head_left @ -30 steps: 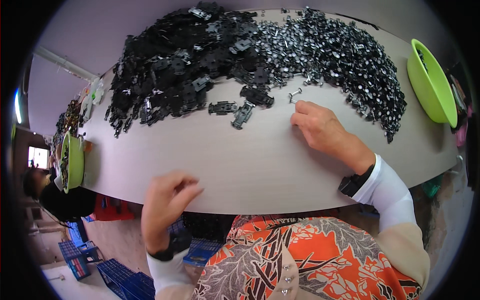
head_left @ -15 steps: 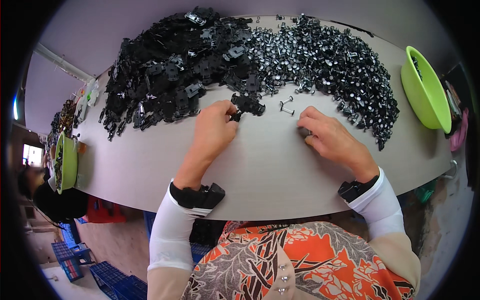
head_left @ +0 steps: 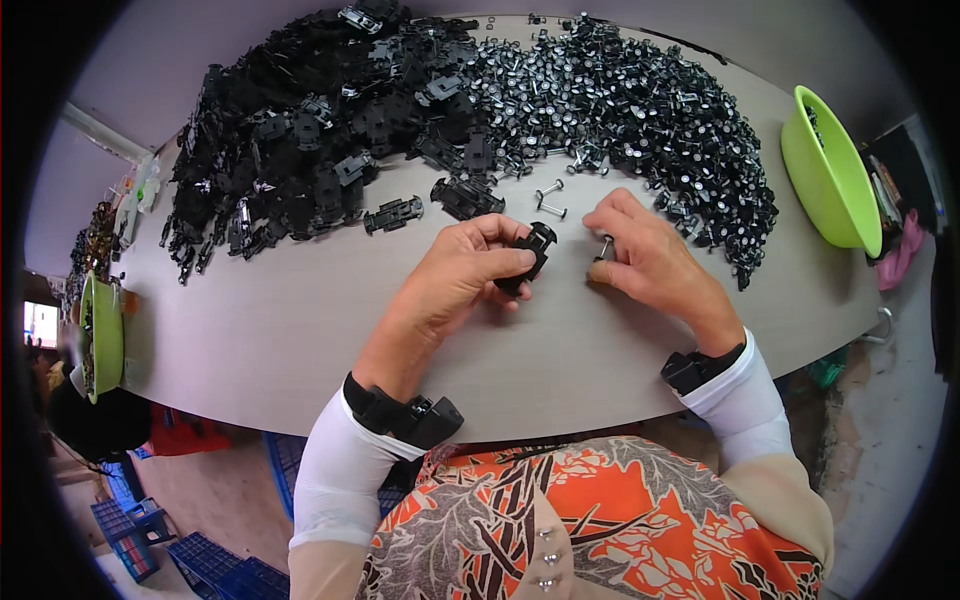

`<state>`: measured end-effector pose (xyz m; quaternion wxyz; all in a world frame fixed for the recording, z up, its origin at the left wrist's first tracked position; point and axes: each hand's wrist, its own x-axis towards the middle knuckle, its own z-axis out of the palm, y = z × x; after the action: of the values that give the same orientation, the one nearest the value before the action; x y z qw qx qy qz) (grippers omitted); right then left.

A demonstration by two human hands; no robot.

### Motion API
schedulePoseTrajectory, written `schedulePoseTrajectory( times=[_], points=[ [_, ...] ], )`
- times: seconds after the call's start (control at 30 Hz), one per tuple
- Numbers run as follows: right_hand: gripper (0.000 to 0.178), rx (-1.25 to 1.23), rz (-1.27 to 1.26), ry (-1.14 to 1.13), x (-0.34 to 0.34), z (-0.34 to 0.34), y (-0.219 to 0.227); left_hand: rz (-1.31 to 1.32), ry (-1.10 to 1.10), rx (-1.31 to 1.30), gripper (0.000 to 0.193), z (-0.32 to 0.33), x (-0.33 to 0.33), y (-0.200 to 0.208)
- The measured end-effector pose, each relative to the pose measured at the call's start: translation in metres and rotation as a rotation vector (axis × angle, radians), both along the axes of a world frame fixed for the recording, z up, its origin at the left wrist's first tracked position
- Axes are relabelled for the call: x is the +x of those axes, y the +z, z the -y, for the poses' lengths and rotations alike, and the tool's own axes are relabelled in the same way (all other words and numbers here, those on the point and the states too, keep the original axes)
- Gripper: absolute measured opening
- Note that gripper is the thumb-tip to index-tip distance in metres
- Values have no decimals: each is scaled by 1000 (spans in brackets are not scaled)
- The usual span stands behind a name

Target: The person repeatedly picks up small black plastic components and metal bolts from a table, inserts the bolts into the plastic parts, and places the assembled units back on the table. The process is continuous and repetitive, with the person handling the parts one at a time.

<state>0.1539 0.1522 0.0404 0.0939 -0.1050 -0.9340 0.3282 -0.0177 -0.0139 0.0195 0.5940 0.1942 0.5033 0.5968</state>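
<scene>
My left hand (head_left: 445, 275) pinches a black toy car chassis (head_left: 537, 245) between thumb and fingers, tilted above the table. To its right, my right hand (head_left: 650, 265) grips a small wheel axle (head_left: 605, 248), a thin metal pin with a dark wheel at its end; part of it is behind the fingers. Two loose axles (head_left: 550, 209) lie on the table between the hands and the heaps. Just beyond my left hand rest two more chassis, a larger-looking one (head_left: 466, 197) and a flatter one (head_left: 393, 213).
A big heap of black chassis (head_left: 290, 150) covers the far left of the table (head_left: 250, 340). Beside it spreads a heap of wheel axles (head_left: 640, 110). A green basin (head_left: 840, 190) stands at the right edge, another green basin (head_left: 103, 340) at the left, near a person's dark-haired head (head_left: 95, 420).
My left hand has drawn back to the right with a chassis now plainly visible in it. The right hand has turned, showing the axle. A flat chassis on the left is uncovered.
</scene>
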Motion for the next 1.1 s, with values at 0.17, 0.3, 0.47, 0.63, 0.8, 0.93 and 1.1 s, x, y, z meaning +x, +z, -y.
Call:
schedulePoseTrajectory(
  times=[0.17,0.3,0.47,0.63,0.8,0.93,1.1],
  points=[
    [30,77,61,-82,4,-4,-7,-39,-8,-82,19,-1,3,4],
    [33,127,95,-76,2,-2,-9,-24,0,-74,17,1,3,2],
    [41,100,-392,133,-7,15,2,72,0,-45,14,-3,7,-6],
    [43,124,-413,137,-10,32,-3,143,-23,-11,10,-3,14,-7],
    [40,80,-463,187,-3,34,-12,166,-58,30,9,3,16,-6],
    [38,32,-536,210,0,37,-19,155,-77,25,12,5,20,-4],
    [37,39,-584,265,2,35,-17,238,-90,70,12,6,23,-1]
  ],
)
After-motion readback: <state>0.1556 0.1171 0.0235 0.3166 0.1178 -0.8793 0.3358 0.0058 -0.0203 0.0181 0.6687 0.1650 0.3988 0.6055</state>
